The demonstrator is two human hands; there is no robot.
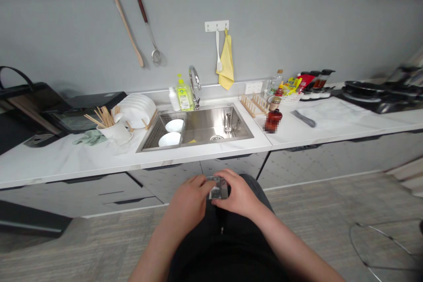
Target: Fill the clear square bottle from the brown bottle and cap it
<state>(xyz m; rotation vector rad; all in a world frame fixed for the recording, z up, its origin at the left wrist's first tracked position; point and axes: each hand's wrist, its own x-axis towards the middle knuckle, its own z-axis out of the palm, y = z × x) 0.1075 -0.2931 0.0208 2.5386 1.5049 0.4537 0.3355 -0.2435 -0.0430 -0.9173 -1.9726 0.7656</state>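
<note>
Both hands meet low in front of my body, a step back from the counter. My left hand (187, 202) and my right hand (238, 194) are closed together around a small clear, silvery object (218, 188) held between the fingertips. I cannot make out what the object is. Ahead lies the steel sink (224, 125), and two white bowls (172, 132) rest in its left rack.
A white counter (66, 158) runs left to right. On it are stacked white plates (135, 108), a cup of chopsticks (114, 130), soap bottles (183, 94), a dark red jar (273, 120), a condiment basket (291, 88) and a stove with pans (380, 90). A yellow cloth (226, 61) hangs on the wall.
</note>
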